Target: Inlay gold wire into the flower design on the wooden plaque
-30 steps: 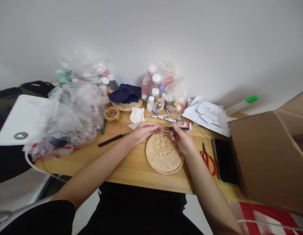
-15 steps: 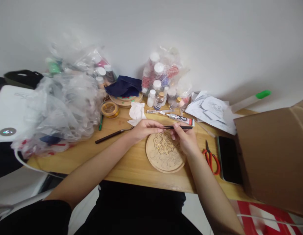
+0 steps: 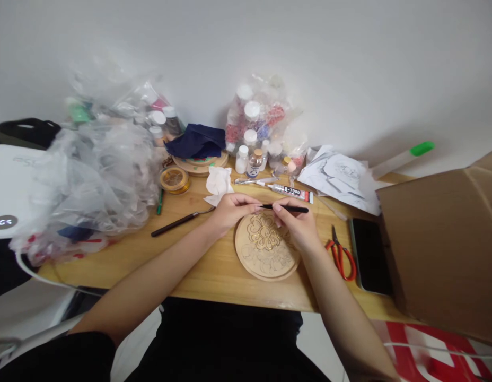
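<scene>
My right hand (image 3: 296,220) is closed round slim black tweezers (image 3: 296,209), which point left. My left hand (image 3: 234,212) meets their tip in a pinch; whatever lies between its fingers is too small to make out. Under both hands lies a round wooden board (image 3: 246,257) with a pencilled flower pattern. Gold wire (image 3: 265,233) outlines the upper flower, while the lower drawing is bare pencil. Part of the board's right side is hidden by my right hand.
Orange-handled pliers (image 3: 341,260), a phone (image 3: 371,257) and a cardboard box (image 3: 440,254) stand to the right. Behind are a glue tube (image 3: 291,191), small bottles (image 3: 254,163) and tissue (image 3: 219,183). Leftward lie a dark-handled tool (image 3: 172,225), a gold wire spool (image 3: 174,181) and plastic bags (image 3: 106,170).
The view has shifted slightly. Both hands stay together over the board, and the tweezers' tip has come closer to my left fingertips.
</scene>
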Available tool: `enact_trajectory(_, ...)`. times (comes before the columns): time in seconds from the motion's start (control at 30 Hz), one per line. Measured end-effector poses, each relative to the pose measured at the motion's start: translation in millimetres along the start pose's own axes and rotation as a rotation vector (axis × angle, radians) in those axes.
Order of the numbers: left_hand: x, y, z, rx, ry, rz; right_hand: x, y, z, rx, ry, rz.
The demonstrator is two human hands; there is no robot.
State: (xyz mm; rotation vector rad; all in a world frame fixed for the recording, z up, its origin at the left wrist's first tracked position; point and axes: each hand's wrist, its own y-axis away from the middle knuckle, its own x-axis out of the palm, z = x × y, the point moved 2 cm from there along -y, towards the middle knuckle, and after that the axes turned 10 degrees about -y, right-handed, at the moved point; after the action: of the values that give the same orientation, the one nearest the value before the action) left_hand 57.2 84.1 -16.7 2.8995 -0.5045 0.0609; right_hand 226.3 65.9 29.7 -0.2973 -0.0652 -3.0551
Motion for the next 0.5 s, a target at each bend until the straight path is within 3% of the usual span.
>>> enact_trajectory(0.5, -5.4, -2.2, -1.6, -0.055, 0.168, 0.024, -7.0, -3.8, 3.7, -0.001, -0.106, -0.126)
